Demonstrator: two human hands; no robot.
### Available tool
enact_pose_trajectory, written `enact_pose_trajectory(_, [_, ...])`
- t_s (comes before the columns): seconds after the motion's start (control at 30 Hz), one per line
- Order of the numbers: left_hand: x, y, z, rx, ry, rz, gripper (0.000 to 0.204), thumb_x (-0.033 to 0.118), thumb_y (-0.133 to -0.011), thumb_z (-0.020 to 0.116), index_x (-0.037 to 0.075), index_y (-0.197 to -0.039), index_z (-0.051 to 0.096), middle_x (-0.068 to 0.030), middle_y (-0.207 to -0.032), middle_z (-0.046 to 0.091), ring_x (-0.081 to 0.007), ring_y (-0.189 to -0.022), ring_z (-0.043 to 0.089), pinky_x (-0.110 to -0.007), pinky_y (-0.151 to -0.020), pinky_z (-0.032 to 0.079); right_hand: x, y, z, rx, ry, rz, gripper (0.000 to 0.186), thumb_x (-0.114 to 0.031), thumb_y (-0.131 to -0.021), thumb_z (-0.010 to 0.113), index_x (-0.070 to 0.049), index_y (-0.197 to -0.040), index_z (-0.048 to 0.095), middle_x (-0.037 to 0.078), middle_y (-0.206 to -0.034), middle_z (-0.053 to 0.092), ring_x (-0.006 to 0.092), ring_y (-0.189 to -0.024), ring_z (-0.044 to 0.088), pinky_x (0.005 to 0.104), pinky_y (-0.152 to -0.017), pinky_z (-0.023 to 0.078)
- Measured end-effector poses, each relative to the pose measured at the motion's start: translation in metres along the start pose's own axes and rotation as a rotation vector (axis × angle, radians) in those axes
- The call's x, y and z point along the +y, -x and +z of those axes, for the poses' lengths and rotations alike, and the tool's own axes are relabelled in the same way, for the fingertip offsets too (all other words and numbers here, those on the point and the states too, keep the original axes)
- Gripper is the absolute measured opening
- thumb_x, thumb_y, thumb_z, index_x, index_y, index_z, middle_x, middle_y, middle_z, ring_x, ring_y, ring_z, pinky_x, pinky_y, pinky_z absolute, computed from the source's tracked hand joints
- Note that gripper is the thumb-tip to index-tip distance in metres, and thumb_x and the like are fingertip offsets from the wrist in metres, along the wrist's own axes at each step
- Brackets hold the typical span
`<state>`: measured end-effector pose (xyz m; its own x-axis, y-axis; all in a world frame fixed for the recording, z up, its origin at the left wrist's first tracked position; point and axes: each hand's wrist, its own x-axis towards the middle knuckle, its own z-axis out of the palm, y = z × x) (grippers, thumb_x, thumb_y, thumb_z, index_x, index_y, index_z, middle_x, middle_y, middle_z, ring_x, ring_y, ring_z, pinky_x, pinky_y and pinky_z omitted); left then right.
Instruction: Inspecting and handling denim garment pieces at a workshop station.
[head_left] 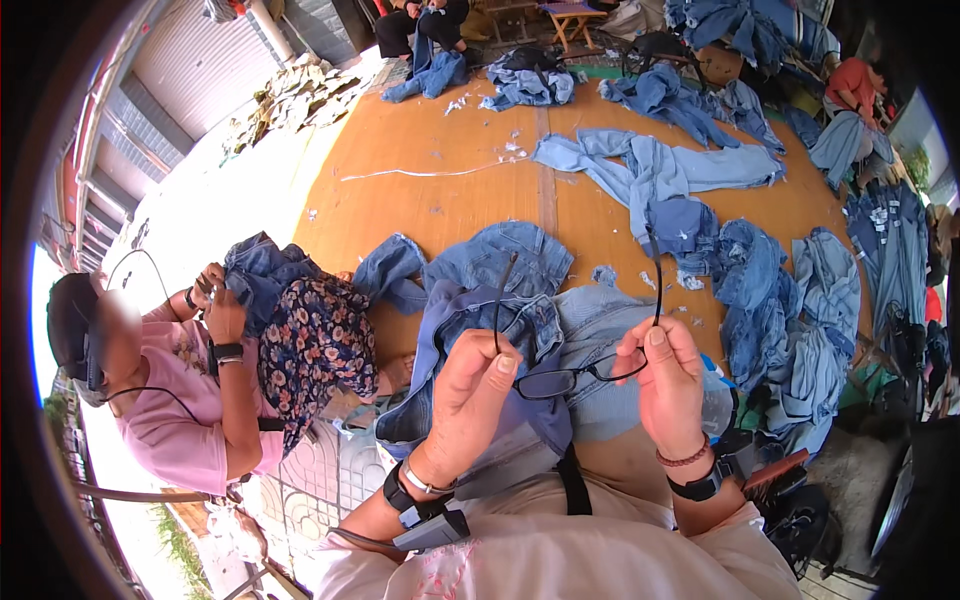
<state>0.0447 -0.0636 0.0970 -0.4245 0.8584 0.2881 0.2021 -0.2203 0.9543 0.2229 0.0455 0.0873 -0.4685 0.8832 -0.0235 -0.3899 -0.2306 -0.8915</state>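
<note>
L hand [465, 395] & R hand [668, 390] both up in front of torso, holding black-framed glasses [548, 385] btwn them. L: fingers curled, thumb + finger pinching one temple arm. R: same pinch on other temple, fingers bent, some close to the lens rim. Temples unfolded, tips pointing away from wearer; lenses hang btwn hands, over the lap. Can't tell how hard either grips.

Under/behind the glasses: dk blue denim [500, 325] plus pale denim [610, 400], at wearer's side of tan work surface [420, 135]. Lt blue jeans [640, 170] lie further back, denim pile [760, 300] on R, white string [425, 174] + scraps near mid.

Co-worker in pink top [185, 440] on L, both hands up at blue denim [265, 270], floral cloth [320, 335] just below it. Another person in red [850, 85] far R w/ lt denim.
</note>
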Motion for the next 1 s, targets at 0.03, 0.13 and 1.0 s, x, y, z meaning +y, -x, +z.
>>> enact_pose_trajectory(0.03, [0.012, 0.002, 0.0, 0.03, -0.068, 0.014, 0.005, 0.004, -0.086, 0.059, 0.003, -0.087, 0.054, -0.0023, -0.078, 0.053, -0.0146, -0.077, 0.047, -0.025, -0.073, 0.04, -0.005, 0.002, 0.001, 0.005, 0.002, -0.003, 0.019, -0.021, -0.095, 0.047, -0.003, -0.091, 0.053, 0.006, -0.082, 0.059, 0.0132, -0.068, 0.056, 0.0261, -0.06, 0.045])
enact_pose_trajectory(0.13, [0.039, 0.007, -0.015, -0.019, -0.275, 0.312, 0.009, 0.005, -0.079, 0.066, 0.002, -0.083, 0.058, -0.0046, -0.077, 0.055, -0.017, -0.073, 0.05, -0.027, -0.067, 0.042, -0.026, 0.01, 0.009, -0.022, 0.053, -0.221, 0.019, -0.021, -0.094, 0.049, -0.002, -0.092, 0.052, 0.011, -0.082, 0.059, 0.0168, -0.066, 0.057, 0.0281, -0.06, 0.046])
enact_pose_trajectory(1.0, [0.18, 0.028, -0.02, -0.176, -0.047, 0.518, 0.066, -0.015, -0.066, 0.052, 0.021, -0.122, 0.055, -0.0011, -0.079, 0.035, -0.0172, -0.06, 0.037, -0.031, -0.049, 0.041, -0.102, 0.046, 0.095, -0.074, -0.019, -1.231, 0.017, -0.017, -0.093, 0.038, -0.004, -0.083, 0.042, 0.006, -0.07, 0.045, 0.0159, -0.047, 0.04, 0.0276, -0.038, 0.03])
